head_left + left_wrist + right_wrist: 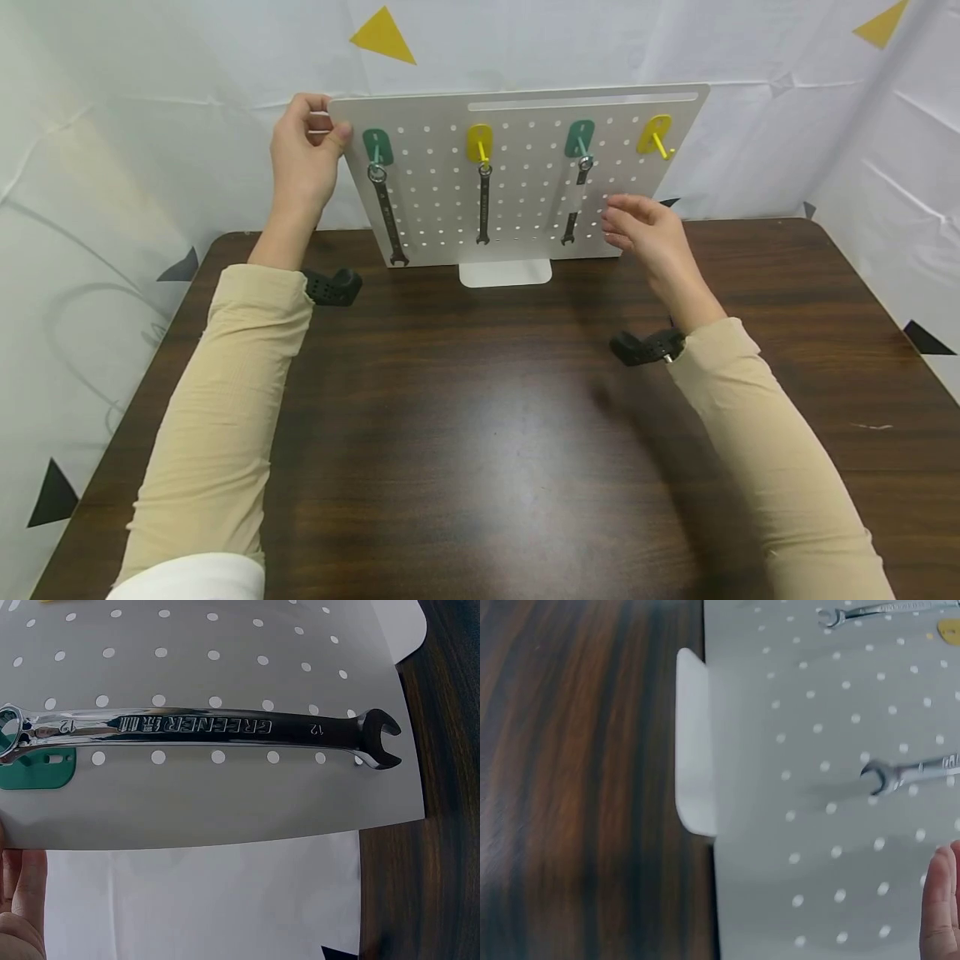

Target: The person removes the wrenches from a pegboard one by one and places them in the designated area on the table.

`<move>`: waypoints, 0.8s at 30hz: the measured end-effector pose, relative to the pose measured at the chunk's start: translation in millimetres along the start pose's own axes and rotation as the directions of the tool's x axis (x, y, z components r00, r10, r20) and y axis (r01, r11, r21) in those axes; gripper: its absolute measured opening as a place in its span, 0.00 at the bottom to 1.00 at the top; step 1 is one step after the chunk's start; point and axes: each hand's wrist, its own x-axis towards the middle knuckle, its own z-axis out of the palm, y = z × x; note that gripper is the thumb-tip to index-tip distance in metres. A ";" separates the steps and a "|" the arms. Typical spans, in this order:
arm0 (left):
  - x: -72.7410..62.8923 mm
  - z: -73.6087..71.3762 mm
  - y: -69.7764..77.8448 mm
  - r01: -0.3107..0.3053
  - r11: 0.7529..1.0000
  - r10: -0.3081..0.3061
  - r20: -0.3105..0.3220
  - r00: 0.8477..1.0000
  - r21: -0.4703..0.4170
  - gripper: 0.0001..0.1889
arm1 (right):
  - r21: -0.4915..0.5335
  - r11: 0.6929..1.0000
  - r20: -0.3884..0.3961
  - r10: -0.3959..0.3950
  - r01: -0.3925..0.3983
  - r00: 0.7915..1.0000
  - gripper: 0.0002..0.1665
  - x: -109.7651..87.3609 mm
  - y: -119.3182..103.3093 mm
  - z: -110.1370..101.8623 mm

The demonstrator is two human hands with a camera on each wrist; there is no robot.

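Observation:
A light grey pegboard (420,110) stands upright at the back of the table. My left hand (303,162) grips its upper left edge, thumb at the front. Three combination wrenches hang by their ring ends: the left wrench (387,217) on a green hook (377,143), the middle wrench (483,207) on a yellow hook (478,140), the right wrench (570,227) on another green hook (579,136). The far-right yellow hook (655,132) bears nothing. Beside the right wrench, my right hand (648,237) hovers with loosely bent fingers, holding nothing. "GREENER" and "12" mark the left wrench (202,727).
The pegboard's white foot (505,273) rests on the dark wooden table (465,433). White sheeting (187,150) with yellow and black triangles surrounds the table at the back and sides. Each wrist wears a black camera strap (330,287).

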 end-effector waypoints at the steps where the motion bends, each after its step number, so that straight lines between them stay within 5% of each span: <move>1: 0.0 0.0 -0.1 0.000 1.000 0.000 -0.001 1.000 0.002 0.12 | -0.011 1.000 -0.004 -0.012 0.012 1.000 0.27 1.3 -1.7 3.1; 11: 0.1 -1.4 -1.8 0.008 1.000 -0.008 0.000 1.000 -0.016 0.11 | -0.146 0.987 0.019 -0.067 0.069 0.998 0.30 9.4 -12.9 30.7; 16: 0.1 -1.9 -1.9 0.008 1.000 -0.008 0.002 1.000 -0.017 0.10 | -0.135 0.989 0.044 -0.052 0.058 0.998 0.33 9.5 -12.6 37.2; 24: 0.6 -1.9 -1.9 0.019 1.000 -0.019 0.010 1.000 -0.021 0.10 | -0.044 0.997 0.053 -0.064 0.066 0.997 0.23 6.6 -8.5 41.3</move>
